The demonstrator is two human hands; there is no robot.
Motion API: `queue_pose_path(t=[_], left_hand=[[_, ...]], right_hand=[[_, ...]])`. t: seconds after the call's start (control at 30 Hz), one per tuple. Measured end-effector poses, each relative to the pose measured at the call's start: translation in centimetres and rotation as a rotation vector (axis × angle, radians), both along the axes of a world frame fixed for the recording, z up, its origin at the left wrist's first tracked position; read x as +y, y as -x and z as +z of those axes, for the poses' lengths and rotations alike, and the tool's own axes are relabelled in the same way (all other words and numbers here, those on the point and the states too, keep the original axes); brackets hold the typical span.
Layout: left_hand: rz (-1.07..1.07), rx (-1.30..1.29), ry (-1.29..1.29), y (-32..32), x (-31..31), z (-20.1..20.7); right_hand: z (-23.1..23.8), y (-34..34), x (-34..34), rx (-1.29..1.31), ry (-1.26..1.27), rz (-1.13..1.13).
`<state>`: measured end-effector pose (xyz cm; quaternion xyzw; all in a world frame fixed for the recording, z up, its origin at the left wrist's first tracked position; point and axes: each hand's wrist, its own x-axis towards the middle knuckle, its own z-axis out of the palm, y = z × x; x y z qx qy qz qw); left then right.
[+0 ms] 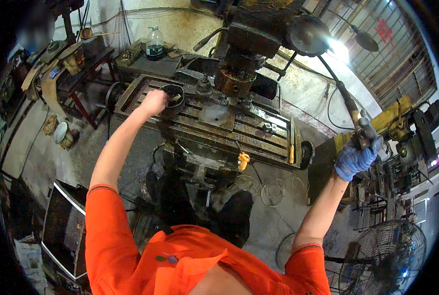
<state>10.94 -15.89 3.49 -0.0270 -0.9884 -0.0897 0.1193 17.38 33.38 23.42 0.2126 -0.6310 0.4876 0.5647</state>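
Observation:
My bare left hand [154,102] is closed at the left rim of a dark round pot [181,101] on the milling machine's slotted table [199,122]. Something pale shows inside the pot. The fingers' undersides are hidden, so I cannot tell whether they grip the rim or something in it. Off to the right, my right hand [354,156], in a blue knit glove, is wrapped round the end of a long lever [346,96] that slopes down from beside the lamp. The machine's spindle head [235,81] hangs over the table, right of the pot.
A yellow object [243,161] hangs at the table's front edge. Handwheels [306,155] stick out at both table ends. Coiled cable [272,191] lies on the floor. A fan [384,263] stands lower right, an open drawer-like box [64,228] lower left. A large bottle [154,44] stands behind.

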Motion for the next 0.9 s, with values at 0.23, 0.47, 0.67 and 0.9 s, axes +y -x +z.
queue_pose_path(t=[0.23,0.47,0.67,0.9], left_hand=[[-0.033,0.052,-0.038,-1.1,-1.4,2.6],[-0.05,0.02,-0.019,-7.6,-1.9,5.8],[-0.065,0.188,-0.185,-9.4,-4.0,6.0],[-0.033,-0.015,-1.17,-5.5,5.6,2.3]], right_hand=[[-0.2,0.7,0.6,-0.048,0.245,0.401],[-0.6,1.4,2.1,-0.031,0.193,0.509],[-0.4,0.6,0.8,-0.012,0.095,0.276],[0.8,1.2,1.2,-0.056,0.191,0.473]])
